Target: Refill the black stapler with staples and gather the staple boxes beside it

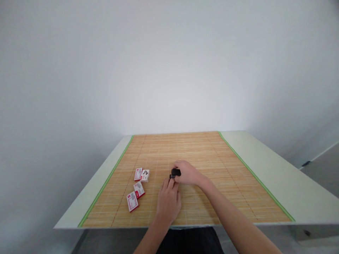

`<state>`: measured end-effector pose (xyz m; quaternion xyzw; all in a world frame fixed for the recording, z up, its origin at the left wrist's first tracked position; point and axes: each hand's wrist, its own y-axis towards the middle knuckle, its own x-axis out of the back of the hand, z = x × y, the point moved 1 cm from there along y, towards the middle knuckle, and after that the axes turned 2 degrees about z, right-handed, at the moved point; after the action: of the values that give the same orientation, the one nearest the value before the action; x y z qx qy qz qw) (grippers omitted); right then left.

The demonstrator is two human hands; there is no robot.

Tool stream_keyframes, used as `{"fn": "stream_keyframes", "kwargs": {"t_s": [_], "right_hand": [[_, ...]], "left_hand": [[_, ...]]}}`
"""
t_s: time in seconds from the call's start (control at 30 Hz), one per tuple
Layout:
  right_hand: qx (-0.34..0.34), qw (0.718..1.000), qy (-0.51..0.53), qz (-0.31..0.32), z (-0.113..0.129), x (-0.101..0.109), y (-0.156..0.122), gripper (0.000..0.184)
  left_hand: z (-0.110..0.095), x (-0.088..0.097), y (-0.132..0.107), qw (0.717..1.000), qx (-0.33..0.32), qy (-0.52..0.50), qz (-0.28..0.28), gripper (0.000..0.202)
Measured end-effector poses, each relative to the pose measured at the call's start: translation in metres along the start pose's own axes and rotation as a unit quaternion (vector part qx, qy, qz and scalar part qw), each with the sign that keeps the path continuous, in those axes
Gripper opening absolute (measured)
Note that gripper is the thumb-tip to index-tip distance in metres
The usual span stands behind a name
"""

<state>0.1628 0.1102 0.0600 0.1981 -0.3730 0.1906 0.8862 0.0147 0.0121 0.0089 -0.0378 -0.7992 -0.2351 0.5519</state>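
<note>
Black object (177, 172) being pinched by right hand (188, 173) toward bamboo-matted table's (265, 165) front edge
White wall (169, 77) behind; boxes' (132, 201) lettering being blurred; left hand's (168, 201) finger grip cannot be told

Ribbed, bamboo-like wooden mat (174, 148), edged with green cloth-like binding (109, 175), on a smooth, matt surface (267, 162); printed boxes (132, 201) that look like thin card; a black, plastic-looking object (176, 172).

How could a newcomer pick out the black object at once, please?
On the table, find the green-edged bamboo mat. In its nearer half, the right hand grasps the small black object, dark unlike the white-and-red boxes to its left.
</note>
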Motion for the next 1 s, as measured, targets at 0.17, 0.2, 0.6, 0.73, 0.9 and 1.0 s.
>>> {"fn": "stream_keyframes", "kwargs": {"t_s": [0.17,0.2,0.6,0.73,0.9,1.0], "right_hand": [[-0.033,0.993,0.047,-0.103,-0.014,0.038,-0.031,0.03],[-0.046,0.99,0.06,-0.121,-0.021,0.044,-0.04,0.03],[-0.165,0.933,0.197,-0.253,-0.086,0.02,-0.107,0.038],[-0.16,0.928,0.213,-0.261,-0.082,0.03,-0.115,0.05],[-0.181,0.904,0.148,-0.358,-0.074,0.048,-0.153,0.054],[-0.211,0.888,0.108,-0.394,-0.067,0.045,-0.171,0.046]], "left_hand": [[0.001,-0.003,0.0,1.0,0.005,-0.008,0.011,0.061],[0.002,-0.004,0.0,1.0,0.008,-0.011,0.011,0.061],[0.004,-0.004,0.002,0.999,-0.004,-0.053,-0.007,0.058],[0.014,0.012,-0.008,0.998,-0.001,-0.043,-0.038,0.044],[0.078,0.053,-0.051,0.978,0.17,0.074,-0.099,0.035],[0.126,0.065,-0.079,0.943,0.292,0.139,-0.08,0.063]]}}
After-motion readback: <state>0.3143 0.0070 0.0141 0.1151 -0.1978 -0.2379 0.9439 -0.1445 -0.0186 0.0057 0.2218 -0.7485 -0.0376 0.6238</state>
